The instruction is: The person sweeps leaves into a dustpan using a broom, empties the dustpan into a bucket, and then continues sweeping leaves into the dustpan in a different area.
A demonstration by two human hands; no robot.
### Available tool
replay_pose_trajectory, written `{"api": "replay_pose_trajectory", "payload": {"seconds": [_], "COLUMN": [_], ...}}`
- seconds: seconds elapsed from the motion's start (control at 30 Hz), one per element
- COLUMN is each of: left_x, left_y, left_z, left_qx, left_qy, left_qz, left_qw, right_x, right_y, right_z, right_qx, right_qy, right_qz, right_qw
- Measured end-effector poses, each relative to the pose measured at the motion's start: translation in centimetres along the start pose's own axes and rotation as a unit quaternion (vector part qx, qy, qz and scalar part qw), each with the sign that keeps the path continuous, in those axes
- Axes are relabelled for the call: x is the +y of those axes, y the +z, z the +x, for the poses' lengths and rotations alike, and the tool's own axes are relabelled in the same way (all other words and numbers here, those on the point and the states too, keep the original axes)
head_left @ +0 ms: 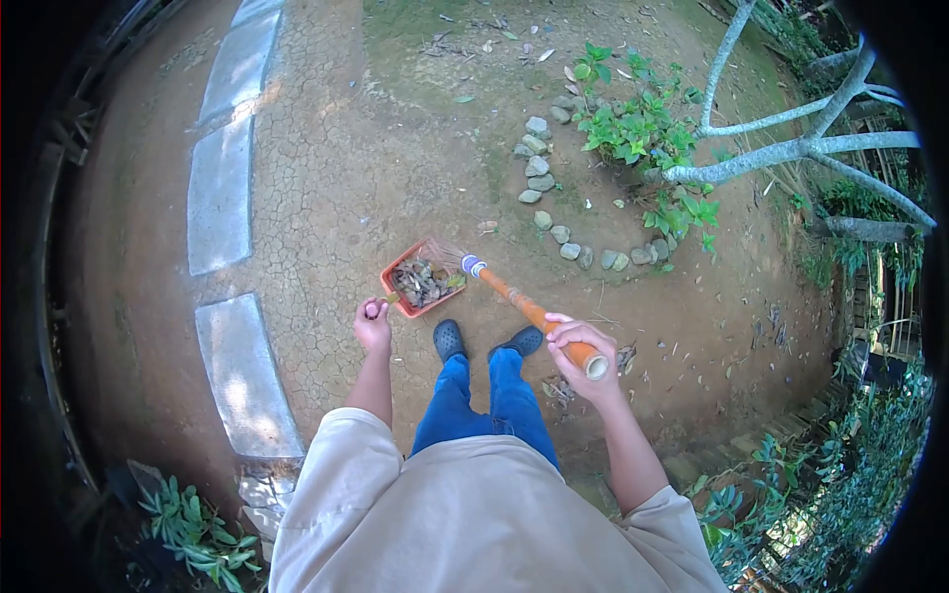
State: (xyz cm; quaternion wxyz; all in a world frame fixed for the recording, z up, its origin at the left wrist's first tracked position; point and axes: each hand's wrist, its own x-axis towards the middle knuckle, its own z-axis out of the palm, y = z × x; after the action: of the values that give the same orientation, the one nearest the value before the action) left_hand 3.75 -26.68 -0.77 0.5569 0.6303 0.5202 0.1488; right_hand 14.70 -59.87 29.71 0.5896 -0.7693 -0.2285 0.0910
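Observation:
My left hand [372,324] is closed round the short handle of an orange dustpan [409,311], low over the ground in front of my feet. Dry leaves [423,285] lie heaped inside the pan. With my right hand [581,358] I grip a broom [521,301] near the top of its thick orange-brown stick. The stick slants down to the left, and a purple and white band binds the thin bristles. Those bristles overlap the far right side of the pan in this view.
Pale stepping slabs [219,198] run along the left. Ahead to the right, an arc of stones [539,183] borders a leafy shrub [638,128] and a branching pale trunk [741,163]. Fallen leaves [561,387] lie on the bare soil near my right shoe [522,340].

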Motion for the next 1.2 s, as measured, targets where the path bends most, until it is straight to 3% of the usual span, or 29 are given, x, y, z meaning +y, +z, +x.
{"api": "replay_pose_trajectory", "payload": {"seconds": [0.4,0.6,0.8,1.2], "left_x": [2.2,4.4,7.1,8.2], "left_y": [0.6,3.7,8.6,20.5], "left_z": [-1.7,-3.2,-6.1,-16.4], "left_qx": [-0.049,-0.124,-0.198,-0.359], "left_qy": [0.087,0.093,0.111,0.16], "left_qz": [0.055,0.072,0.078,0.152], "left_qw": [0.994,0.985,0.971,0.907], "right_x": [-3.9,-5.6,-5.8,-4.1], "right_y": [-6.0,-8.5,-12.7,-20.1], "right_z": [-5.8,-9.2,-14.0,-24.4], "right_qx": [0.165,0.257,0.365,0.521], "right_qy": [0.036,0.059,0.107,0.176], "right_qz": [-0.024,-0.043,-0.046,-0.182], "right_qw": [0.985,0.964,0.924,0.815]}}
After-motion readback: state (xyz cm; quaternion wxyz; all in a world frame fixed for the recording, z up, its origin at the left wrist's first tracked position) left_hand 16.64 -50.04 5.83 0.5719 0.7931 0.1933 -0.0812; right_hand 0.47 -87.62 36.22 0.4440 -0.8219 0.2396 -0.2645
